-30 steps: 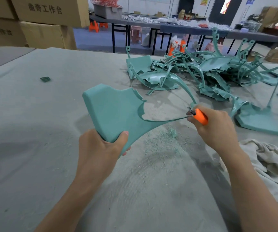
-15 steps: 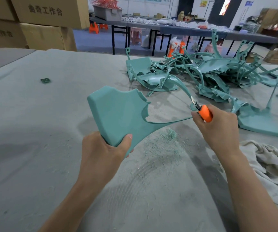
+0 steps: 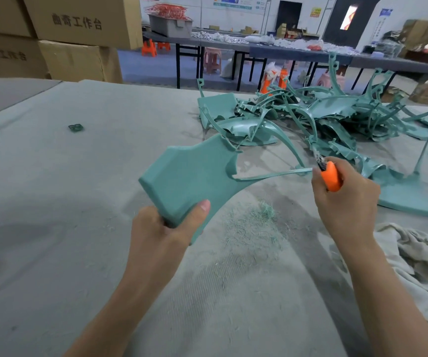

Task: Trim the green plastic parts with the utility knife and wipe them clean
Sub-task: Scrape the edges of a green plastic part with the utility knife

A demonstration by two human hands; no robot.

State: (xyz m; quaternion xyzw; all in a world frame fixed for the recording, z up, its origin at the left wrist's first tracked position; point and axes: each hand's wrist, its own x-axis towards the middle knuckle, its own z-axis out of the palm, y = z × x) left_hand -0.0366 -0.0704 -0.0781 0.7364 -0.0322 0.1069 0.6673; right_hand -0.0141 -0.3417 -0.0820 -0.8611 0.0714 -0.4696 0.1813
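Left hand: the left hand (image 3: 163, 230) gripped the lower corner of a green plastic part (image 3: 192, 176), with the thumb laid on the near face and the fingers curled behind, holding it tilted above the grey worktop (image 3: 53, 202).
Right hand: the right hand (image 3: 347, 199) was closed in a fist round an orange utility knife (image 3: 331, 179), its blade pointing up and away from the person.
Part: it was a broad panel with a thin curved strip running right, and the tip of the strip ended just beside the right thumb and below the blade. Whether the blade touched it could not be told, as the blade was blurred.
Shavings: fine green shavings (image 3: 254, 222) lay scattered on the worktop below the part, between the two hands.
Pile: a tangled pile of green parts (image 3: 336, 117) lay on the far right of the worktop, beyond the knife.
Cloth: a crumpled pale cloth (image 3: 419, 256) lay on the worktop just beside the right forearm.
Small piece: a small green piece (image 3: 75, 128) lay alone on the worktop, well apart to the left.
Background: stacked cardboard boxes (image 3: 78, 24) stood at the far left, and long dark tables (image 3: 285, 51) stood across the room.
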